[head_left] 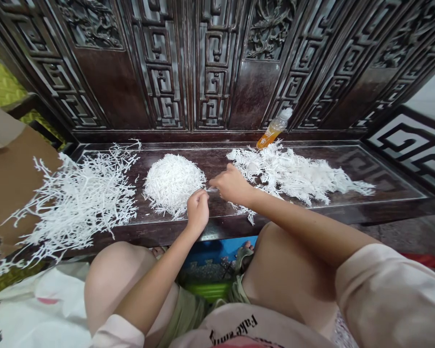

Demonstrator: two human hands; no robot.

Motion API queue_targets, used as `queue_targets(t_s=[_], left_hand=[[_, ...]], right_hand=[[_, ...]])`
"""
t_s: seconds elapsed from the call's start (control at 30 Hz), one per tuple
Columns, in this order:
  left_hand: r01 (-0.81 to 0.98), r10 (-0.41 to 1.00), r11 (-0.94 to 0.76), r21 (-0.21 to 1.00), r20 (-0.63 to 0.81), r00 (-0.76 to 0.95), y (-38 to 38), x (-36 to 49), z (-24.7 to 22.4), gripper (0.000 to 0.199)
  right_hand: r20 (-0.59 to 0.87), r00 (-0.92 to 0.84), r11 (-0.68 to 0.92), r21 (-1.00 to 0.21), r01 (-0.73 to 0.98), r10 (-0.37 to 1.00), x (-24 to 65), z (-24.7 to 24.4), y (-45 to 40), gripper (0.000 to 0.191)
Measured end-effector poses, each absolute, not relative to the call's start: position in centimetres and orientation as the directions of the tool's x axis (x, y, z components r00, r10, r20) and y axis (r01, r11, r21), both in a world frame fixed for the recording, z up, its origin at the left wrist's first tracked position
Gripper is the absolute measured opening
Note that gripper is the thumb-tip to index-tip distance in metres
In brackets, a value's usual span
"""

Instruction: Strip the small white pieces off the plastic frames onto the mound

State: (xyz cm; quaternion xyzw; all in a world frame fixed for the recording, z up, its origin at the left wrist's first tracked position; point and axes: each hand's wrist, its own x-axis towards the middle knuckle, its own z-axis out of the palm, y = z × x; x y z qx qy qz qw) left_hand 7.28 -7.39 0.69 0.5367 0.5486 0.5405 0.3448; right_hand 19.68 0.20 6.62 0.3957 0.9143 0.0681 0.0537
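Note:
My left hand (198,209) is closed, fingertips pressed together, at the right edge of a round heap of short white plastic bits (174,183). Close to it, on the right, my right hand (232,185) is closed too, with its fingers bent toward the left one. A small white piece (213,189) shows faintly between the two hands; its shape is too small to make out. Beyond my right hand lies a pile of feathery, finely branched white plastic sprigs (300,176). At the left is a loose tangle of bare white branching plastic stems (90,198), hanging over the front edge.
Everything lies on a dark wooden bench (217,224) with a carved back (253,92). A bottle of orange drink (273,130) leans behind the right pile. Brown cardboard (18,179) stands at the left, above a white bag (43,299). My knees are against the bench front.

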Motion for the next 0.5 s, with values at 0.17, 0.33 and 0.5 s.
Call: queue_targets(t_s=[0.17, 0.33, 0.5], left_hand=[[0.125, 0.971, -0.182, 0.975, 0.199, -0.134, -8.7, 6.9, 1.7, 0.02], [-0.364, 0.948, 0.254, 0.896, -0.305, -0.089, -6.1, 6.3, 0.0, 0.016], [-0.538, 0.87, 0.45, 0.713, -0.485, 0.085, -5.2, 6.5, -1.4, 0.024]], right_hand=[[-0.047, -0.351, 0.352, 0.233, 0.906, 0.935, 24.4, 6.7, 3.7, 0.019], [-0.147, -0.507, 0.523, 0.104, 0.846, 0.849, 24.3, 5.8, 2.7, 0.028], [-0.146, -0.703, 0.699, -0.083, 0.71, 0.696, 21.6, 5.6, 0.7, 0.027]])
